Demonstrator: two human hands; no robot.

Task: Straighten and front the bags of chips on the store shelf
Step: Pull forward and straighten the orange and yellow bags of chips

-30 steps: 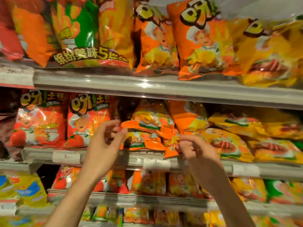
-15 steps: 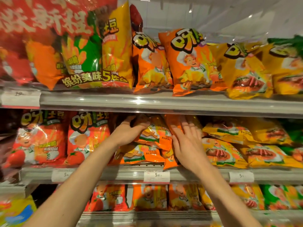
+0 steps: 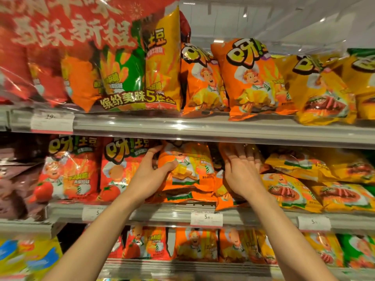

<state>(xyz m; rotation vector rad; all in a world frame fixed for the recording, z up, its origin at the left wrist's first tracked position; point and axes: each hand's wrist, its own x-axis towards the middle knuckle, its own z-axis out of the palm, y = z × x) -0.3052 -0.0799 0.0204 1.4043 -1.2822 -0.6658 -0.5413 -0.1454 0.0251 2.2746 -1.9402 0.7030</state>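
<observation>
Orange bag (image 3: 188,169) raised, hands gripping

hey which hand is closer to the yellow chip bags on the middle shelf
Right. The right hand reaches in just beside the yellow chip bags, at their left edge. The left hand grips an orange chip bag farther left.
</observation>
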